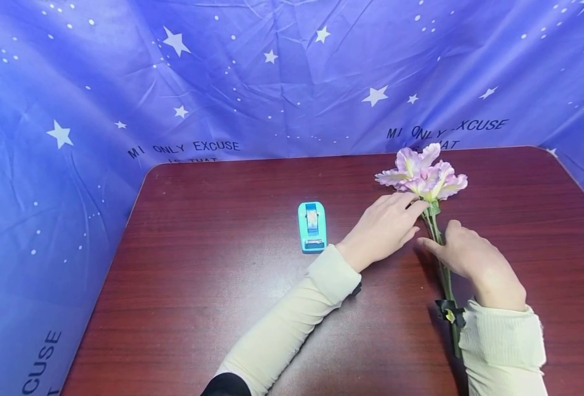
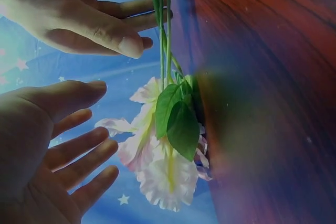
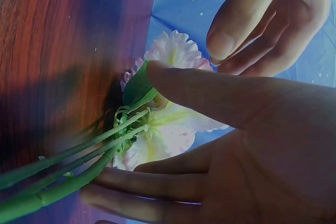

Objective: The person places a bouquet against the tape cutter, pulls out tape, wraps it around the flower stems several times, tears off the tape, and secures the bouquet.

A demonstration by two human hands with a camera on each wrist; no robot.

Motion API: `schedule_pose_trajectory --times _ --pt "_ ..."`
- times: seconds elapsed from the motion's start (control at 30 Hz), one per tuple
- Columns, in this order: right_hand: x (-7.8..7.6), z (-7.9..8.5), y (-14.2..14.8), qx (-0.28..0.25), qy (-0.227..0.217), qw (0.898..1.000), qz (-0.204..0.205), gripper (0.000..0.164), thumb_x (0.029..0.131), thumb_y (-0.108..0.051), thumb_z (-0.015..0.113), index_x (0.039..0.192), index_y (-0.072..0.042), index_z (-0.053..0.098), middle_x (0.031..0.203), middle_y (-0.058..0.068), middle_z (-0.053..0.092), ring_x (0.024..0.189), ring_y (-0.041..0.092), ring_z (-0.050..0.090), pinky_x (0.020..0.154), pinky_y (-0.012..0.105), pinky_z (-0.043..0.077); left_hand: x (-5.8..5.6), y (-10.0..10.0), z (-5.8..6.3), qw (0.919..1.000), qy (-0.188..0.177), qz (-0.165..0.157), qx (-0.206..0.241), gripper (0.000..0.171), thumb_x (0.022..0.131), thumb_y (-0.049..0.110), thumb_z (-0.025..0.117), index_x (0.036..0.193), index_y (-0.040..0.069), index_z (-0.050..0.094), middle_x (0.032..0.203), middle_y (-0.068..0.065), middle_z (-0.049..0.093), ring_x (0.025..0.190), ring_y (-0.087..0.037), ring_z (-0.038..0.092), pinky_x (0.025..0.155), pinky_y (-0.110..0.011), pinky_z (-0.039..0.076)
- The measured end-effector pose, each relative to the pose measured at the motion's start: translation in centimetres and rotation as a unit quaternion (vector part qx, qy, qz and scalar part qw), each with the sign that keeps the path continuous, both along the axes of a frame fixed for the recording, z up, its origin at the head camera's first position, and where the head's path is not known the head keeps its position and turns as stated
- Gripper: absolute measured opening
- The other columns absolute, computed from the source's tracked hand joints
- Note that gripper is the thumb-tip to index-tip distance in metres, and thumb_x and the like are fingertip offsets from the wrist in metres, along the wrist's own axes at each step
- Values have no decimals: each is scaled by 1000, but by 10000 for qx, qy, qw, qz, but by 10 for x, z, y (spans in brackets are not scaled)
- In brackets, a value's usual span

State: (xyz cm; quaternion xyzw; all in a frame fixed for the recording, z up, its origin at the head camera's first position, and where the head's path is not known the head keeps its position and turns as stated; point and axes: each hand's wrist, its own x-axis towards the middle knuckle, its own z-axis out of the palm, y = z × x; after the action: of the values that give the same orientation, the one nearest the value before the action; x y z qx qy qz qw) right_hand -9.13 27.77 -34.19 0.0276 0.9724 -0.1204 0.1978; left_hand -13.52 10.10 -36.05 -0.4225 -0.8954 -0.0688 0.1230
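A bunch of pale pink-and-white flowers (image 1: 423, 175) lies on the table, blooms toward the back and long green stems (image 1: 447, 286) toward the front. My left hand (image 1: 388, 223) hovers beside the blooms, its fingers loosely bent; in the left wrist view a gap separates its fingertips from the petals. To the right of the stems is my right hand (image 1: 470, 256), thumb and fingers spread around them without gripping. The right wrist view shows its straight thumb (image 3: 189, 87) in front of the petals and its fingertips near the stems. Green leaves (image 2: 181, 121) sit just under the blooms.
A light blue tape dispenser (image 1: 312, 226) with a roll of tape stands left of my left hand. The dark red wooden table (image 1: 198, 247) has rounded far corners. Blue cloth (image 1: 272, 82) with white stars hangs behind and beside it.
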Motion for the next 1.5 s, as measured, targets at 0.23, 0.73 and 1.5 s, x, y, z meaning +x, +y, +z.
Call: schedule_pose_trajectory --times 0.23,0.73,1.5 --pt "2 2 3 -63 -188 9998 42 78 99 -50 49 114 26 39 97 41 55 93 59 57 77 64 46 -4 9 -2 9999 -85 81 -13 48 98 36 61 142 21 50 138 4 54 131 -13 49 111 -27 36" --pt "6 -2 8 -280 -466 9984 119 47 99 -41 52 80 2 47 70 11 50 69 32 54 66 49 46 -7 20 -13 9999 -103 -72 -106 42 97 32 62 137 22 53 135 5 55 127 -12 52 105 -25 41" --pt "2 -5 4 -254 -522 9978 321 43 96 -34 58 63 -12 42 61 2 41 64 25 52 66 43 45 -9 35 -17 9996 -95 -215 -175 32 96 23 61 129 24 60 130 8 58 124 -11 53 103 -22 42"
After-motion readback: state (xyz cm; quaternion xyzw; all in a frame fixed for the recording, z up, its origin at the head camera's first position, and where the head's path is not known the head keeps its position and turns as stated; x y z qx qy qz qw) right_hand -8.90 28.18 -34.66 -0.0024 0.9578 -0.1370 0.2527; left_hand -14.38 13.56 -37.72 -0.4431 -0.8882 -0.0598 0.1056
